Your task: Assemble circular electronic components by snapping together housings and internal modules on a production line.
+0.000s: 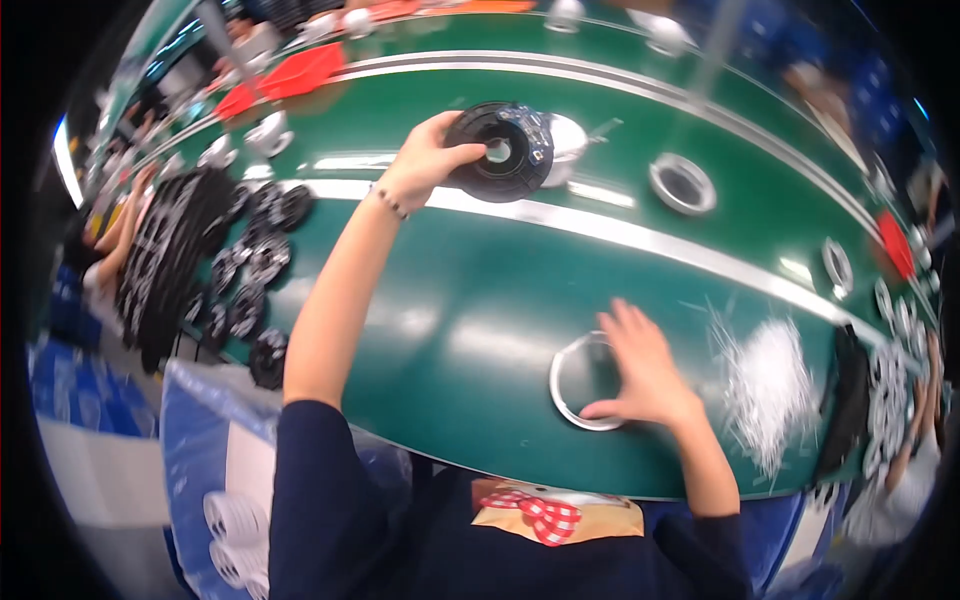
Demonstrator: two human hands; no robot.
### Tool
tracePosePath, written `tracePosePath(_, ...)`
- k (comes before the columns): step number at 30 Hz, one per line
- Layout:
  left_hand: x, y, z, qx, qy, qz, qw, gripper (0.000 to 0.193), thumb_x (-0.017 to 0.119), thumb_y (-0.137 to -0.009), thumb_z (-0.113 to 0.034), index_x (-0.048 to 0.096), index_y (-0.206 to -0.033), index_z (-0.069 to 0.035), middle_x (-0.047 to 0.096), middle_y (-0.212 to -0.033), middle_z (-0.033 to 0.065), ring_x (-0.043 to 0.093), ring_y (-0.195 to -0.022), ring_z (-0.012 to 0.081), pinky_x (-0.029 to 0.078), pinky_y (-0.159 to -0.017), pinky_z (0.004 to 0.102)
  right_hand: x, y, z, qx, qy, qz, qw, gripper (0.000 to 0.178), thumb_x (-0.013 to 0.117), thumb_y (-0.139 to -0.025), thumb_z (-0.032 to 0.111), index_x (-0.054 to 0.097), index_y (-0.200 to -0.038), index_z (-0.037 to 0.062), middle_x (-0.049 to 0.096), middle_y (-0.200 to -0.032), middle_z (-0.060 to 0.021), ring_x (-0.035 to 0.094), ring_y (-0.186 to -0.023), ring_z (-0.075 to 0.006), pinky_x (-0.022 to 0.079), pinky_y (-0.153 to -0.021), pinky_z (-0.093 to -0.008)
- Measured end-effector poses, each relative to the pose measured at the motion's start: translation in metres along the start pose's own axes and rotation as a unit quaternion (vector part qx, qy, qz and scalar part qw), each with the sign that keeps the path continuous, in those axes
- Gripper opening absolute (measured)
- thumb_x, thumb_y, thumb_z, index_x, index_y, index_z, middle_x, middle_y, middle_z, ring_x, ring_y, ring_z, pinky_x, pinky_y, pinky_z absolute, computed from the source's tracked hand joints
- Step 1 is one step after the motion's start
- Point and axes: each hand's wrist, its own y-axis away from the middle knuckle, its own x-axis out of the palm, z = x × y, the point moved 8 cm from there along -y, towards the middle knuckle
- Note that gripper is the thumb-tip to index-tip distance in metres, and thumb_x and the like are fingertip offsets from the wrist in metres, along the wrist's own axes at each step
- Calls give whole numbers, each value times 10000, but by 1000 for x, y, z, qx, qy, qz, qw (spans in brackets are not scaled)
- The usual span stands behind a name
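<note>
My left hand is raised over the far side of the bench. It grips a black round housing by its left edge, with the thumb near the central hole. Around the right part of the housing's face runs a curved circuit board. A white rounded part shows just behind it, and whether they touch I cannot tell. My right hand is spread over a white ring lying on the green bench; its thumb reaches the ring's lower edge and hides part of the right side.
Thin clear strips lie piled at the right, beside a black bag-like item. Several black round parts crowd the left end. Beyond a white rail, another white ring sits on the green belt. Red trays stand farther back.
</note>
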Motion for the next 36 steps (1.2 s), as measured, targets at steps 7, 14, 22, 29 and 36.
tracePosePath(7,103,40,22,16,203,48,978,356,551,-768,32,455,-1110,13,584,-988,92,588,-845,131,510,-683,238,27,15,0,20,-33,117,992,1174,786,-440,460,164,-1315,-14,127,-1351,-269,132,-1252,-437,178,-981,-557)
tracePosePath(14,90,63,31,94,86,-56,990,373,562,-750,46,451,-1106,38,565,-1019,82,549,-904,121,434,-805,242,25,16,8,101,17,70,992,1186,737,-456,568,166,-1311,-25,142,-1339,-282,154,-1232,-461,213,-939,-596)
tracePosePath(22,64,87,53,108,-47,-146,982,284,569,-754,-4,510,-1028,42,604,-931,83,567,-840,110,444,-756,234,21,27,-1,61,8,100,993,1089,762,-510,359,142,-1317,-28,183,-1334,-259,218,-1229,-402,232,-999,-438)
tracePosePath(29,86,111,86,73,-88,-162,980,262,588,-745,-37,532,-990,38,626,-865,97,595,-782,132,463,-708,248,-4,11,-31,91,-661,-244,704,1107,774,-537,188,45,-1349,3,167,-1369,-200,213,-1263,-276,257,-990,-380)
tracePosePath(36,131,119,89,-25,356,169,919,685,541,-735,-155,210,-1318,-12,309,-1322,126,314,-1219,225,232,-1007,327,10,-16,-12,84,-599,-278,747,1064,770,-582,179,37,-1316,-57,246,-1304,-209,320,-1193,-249,296,-970,-338)
